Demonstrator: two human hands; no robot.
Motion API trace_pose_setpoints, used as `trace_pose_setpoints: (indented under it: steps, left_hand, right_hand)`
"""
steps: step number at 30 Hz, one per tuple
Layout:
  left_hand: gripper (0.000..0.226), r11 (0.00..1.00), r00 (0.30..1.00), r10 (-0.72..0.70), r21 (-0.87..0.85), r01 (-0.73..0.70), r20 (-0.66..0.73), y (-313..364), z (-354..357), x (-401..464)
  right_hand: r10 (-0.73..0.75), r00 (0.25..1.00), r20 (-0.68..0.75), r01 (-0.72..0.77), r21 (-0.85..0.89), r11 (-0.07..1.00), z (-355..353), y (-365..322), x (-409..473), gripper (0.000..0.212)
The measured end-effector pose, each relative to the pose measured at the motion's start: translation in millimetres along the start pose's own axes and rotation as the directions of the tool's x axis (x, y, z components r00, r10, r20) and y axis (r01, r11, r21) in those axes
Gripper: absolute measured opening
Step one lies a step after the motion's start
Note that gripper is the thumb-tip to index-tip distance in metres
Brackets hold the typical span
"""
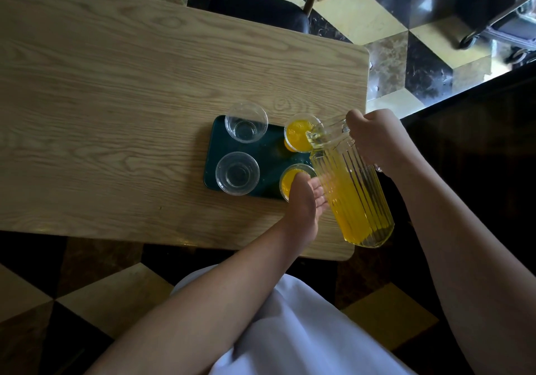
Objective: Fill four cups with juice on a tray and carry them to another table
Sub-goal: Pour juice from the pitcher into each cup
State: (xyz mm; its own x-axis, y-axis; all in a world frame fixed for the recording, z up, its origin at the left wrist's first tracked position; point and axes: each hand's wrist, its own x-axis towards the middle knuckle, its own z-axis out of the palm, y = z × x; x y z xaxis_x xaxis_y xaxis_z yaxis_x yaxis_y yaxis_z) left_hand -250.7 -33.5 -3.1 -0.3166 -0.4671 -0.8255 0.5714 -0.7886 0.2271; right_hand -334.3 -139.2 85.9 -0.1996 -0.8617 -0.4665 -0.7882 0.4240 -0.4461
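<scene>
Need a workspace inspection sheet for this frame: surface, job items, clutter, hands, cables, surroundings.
Surface: wooden table, bare apart from the tray.
Job's things: dark green tray carrying four clear cups; far right cup and near right cup hold juice, far left cup and near left cup are empty; ribbed glass pitcher tilted, spout over the far right cup.
Clutter: nothing seen.
Hands: right hand grips the pitcher handle; left hand steadies the pitcher's side with straight fingers.
Cables: nothing seen.
Surroundings: chair beyond the table, checkered floor.
</scene>
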Motion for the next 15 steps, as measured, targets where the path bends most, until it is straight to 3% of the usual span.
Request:
trace_pose_setpoints:
  steps: [15]
  left_hand:
    - [0.062,0.998,0.998,0.059,0.023,-0.059,0.037,9.3,-27.4,-13.6]
  right_hand:
    - [-0.025,1.000,-0.016,0.026,0.029,0.999,11.1,-20.1,-19.5,0.040]
